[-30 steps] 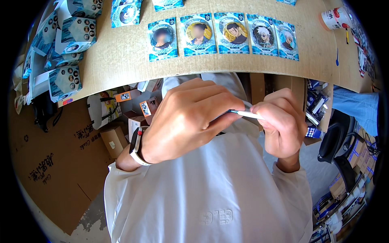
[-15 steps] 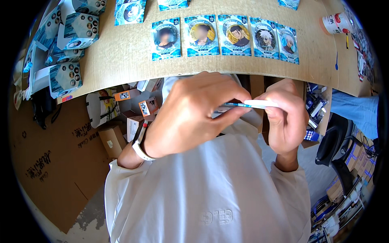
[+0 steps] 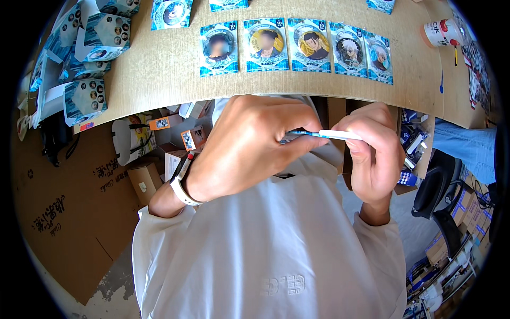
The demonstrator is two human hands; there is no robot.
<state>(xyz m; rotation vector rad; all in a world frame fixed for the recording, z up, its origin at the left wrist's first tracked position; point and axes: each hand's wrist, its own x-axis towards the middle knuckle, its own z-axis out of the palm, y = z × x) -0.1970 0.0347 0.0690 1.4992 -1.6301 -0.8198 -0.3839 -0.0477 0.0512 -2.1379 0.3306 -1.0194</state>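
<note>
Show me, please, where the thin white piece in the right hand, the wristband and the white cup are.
Thin white piece (image 3: 340, 135): head view, middle of its visible length.
Wristband (image 3: 180, 190): head view, on its pale strap.
White cup (image 3: 439, 33): head view, on its side wall.

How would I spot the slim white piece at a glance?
Start at the tan table: just below its near edge, the left hand and right hand almost meet. The slim white piece bridges them, its plain white setting it apart from the blue-patterned item pinched in the left hand.
</note>
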